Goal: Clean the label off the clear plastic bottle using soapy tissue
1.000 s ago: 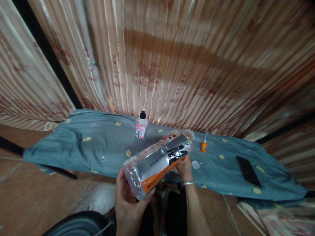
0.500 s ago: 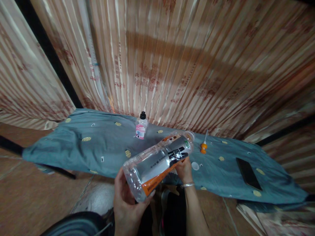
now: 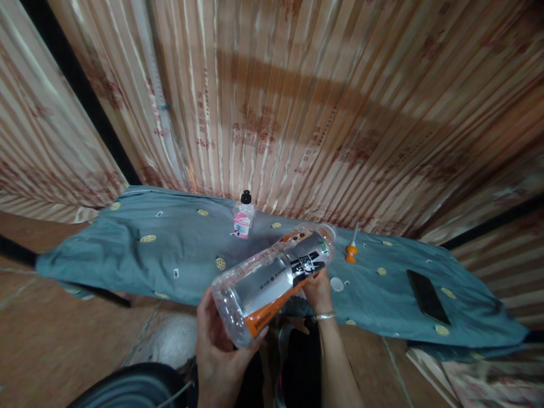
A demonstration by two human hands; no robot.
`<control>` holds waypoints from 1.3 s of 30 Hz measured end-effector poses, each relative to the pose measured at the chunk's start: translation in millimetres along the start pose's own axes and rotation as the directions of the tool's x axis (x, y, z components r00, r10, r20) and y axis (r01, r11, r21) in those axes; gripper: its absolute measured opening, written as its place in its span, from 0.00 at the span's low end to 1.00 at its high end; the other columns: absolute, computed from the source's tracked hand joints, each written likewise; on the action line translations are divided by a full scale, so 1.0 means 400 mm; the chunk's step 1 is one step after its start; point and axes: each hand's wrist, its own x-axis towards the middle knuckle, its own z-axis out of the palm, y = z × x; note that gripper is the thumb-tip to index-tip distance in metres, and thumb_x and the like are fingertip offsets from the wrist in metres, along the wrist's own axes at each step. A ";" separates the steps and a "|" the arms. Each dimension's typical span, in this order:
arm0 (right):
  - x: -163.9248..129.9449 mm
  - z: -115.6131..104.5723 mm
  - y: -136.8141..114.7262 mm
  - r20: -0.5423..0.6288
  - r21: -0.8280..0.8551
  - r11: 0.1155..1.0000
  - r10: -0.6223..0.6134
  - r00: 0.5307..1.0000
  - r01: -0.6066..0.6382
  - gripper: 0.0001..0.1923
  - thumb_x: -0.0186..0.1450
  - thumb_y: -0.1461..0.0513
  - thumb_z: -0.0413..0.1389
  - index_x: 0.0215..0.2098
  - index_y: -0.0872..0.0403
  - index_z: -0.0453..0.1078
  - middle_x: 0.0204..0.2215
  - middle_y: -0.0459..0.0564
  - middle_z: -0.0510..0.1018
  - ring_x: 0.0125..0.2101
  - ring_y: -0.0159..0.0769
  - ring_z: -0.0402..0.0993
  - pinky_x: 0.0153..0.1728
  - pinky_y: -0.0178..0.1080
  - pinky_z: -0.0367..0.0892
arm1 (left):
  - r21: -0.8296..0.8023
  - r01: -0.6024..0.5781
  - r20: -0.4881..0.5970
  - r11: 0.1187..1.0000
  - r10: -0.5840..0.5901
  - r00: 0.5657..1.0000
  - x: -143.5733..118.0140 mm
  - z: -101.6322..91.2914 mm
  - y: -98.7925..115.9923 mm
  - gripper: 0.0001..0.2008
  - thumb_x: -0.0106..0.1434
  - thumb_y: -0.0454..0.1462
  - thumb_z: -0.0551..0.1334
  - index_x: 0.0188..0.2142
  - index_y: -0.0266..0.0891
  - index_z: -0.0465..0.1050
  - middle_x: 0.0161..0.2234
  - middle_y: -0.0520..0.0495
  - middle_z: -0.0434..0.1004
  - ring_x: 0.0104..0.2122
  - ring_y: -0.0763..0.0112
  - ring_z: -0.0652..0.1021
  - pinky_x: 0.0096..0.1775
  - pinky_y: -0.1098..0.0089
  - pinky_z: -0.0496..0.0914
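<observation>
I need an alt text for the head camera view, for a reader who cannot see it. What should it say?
Two bare hands hold a large clear plastic bottle tilted over a blue-grey cloth: the left hand at its base, the right hand under its upper part. On the cloth lie a small bottle with a black cap, a white cap, an orange nozzle and a dark phone, before striped curtains.

Most of the right hand [image 3: 318, 290] sits behind the clear bottle [image 3: 272, 277], so only its knuckles and wrist show. The left hand [image 3: 221, 345] covers the bottle's base. The print on the bottle's label and on the small pink-labelled bottle [image 3: 243, 217] is too small to read. The dark rounded shape [image 3: 127, 388] runs off the bottom edge.
</observation>
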 end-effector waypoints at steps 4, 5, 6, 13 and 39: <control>0.002 0.001 0.011 -0.012 -0.006 1.000 0.028 1.000 -0.028 0.25 0.53 0.48 0.67 0.43 0.49 0.69 0.39 0.58 0.87 0.40 0.53 0.86 0.40 0.48 0.80 | 0.013 -0.003 0.014 1.000 0.003 1.000 0.000 -0.001 -0.003 0.43 0.42 0.39 0.84 0.59 0.46 0.75 0.54 0.44 0.84 0.51 0.54 0.86 0.48 0.65 0.82; 0.002 0.002 0.015 -0.016 -0.014 0.999 0.037 0.999 -0.037 0.25 0.52 0.48 0.67 0.43 0.48 0.68 0.39 0.58 0.87 0.40 0.53 0.86 0.39 0.48 0.80 | 0.018 -0.008 0.016 1.000 0.008 1.000 0.000 -0.001 -0.003 0.43 0.42 0.39 0.84 0.59 0.46 0.76 0.55 0.44 0.83 0.52 0.53 0.86 0.49 0.65 0.82; 0.003 0.002 0.018 -0.017 -0.024 0.999 0.042 0.999 -0.042 0.25 0.51 0.48 0.67 0.42 0.48 0.67 0.38 0.58 0.87 0.39 0.53 0.86 0.38 0.47 0.80 | 0.020 -0.014 0.017 1.000 0.013 1.000 0.000 -0.001 -0.002 0.43 0.42 0.39 0.84 0.58 0.46 0.76 0.55 0.44 0.83 0.52 0.53 0.86 0.49 0.65 0.82; 0.005 0.000 0.024 -0.012 -0.031 0.999 0.038 0.999 -0.038 0.28 0.51 0.45 0.68 0.44 0.48 0.68 0.39 0.58 0.87 0.40 0.54 0.85 0.38 0.48 0.79 | 0.024 -0.001 0.024 1.000 0.000 1.000 0.002 -0.001 0.003 0.44 0.42 0.39 0.84 0.59 0.46 0.75 0.55 0.45 0.84 0.52 0.54 0.86 0.50 0.65 0.82; 0.002 -0.002 0.025 -0.001 -0.050 0.998 0.041 0.999 -0.041 0.25 0.50 0.49 0.67 0.42 0.47 0.66 0.37 0.55 0.86 0.40 0.53 0.85 0.39 0.46 0.79 | 0.104 -0.003 0.040 0.995 -0.001 0.999 0.014 -0.012 0.003 0.45 0.41 0.37 0.83 0.59 0.47 0.73 0.53 0.44 0.84 0.48 0.51 0.87 0.47 0.62 0.83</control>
